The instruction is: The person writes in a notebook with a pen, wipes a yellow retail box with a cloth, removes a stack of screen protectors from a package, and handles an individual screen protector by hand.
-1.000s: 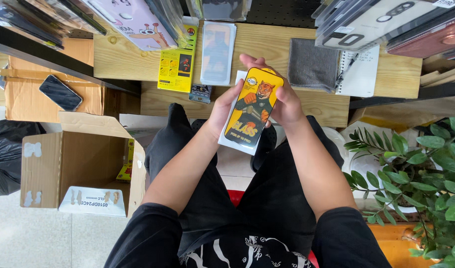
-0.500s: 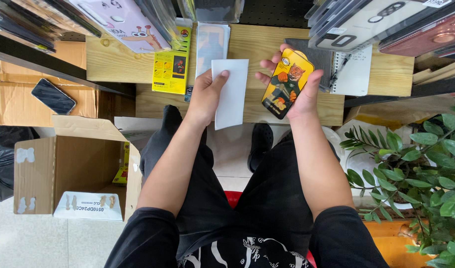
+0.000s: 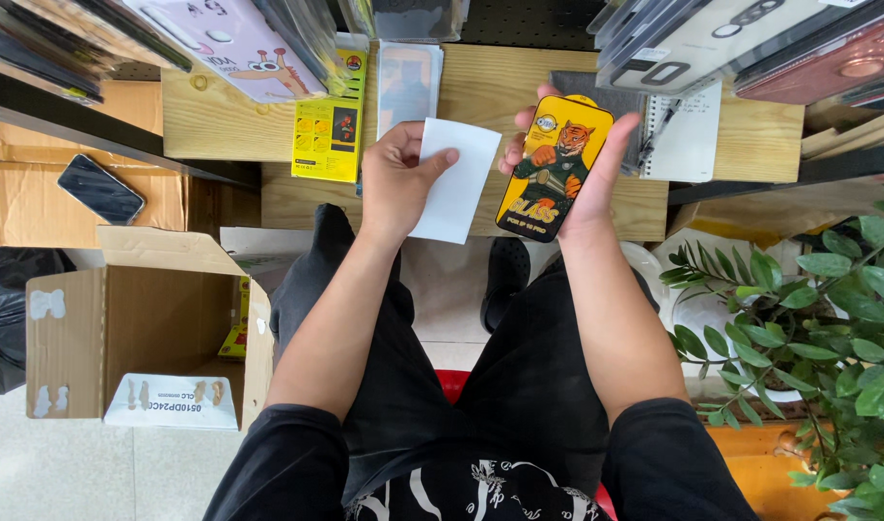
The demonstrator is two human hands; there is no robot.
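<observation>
above the wooden shelf [image 3: 268, 125], hands grip white sleeve [image 3: 457, 183] and yellow package [image 3: 554, 166].

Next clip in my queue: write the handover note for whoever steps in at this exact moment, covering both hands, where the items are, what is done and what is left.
Left hand: gripping a plain white sleeve by its left edge, thumb on top.
Right hand: holding an upright yellow package with a tiger picture, fingers wrapped round its edges.
Both items are held apart, side by side, above the wooden bench. A second yellow package and a spiral notebook lie on the bench; an open cardboard box stands on the floor to the left.
Done: the two pieces are separate.
Left: neither is set down or opened yet.
</observation>
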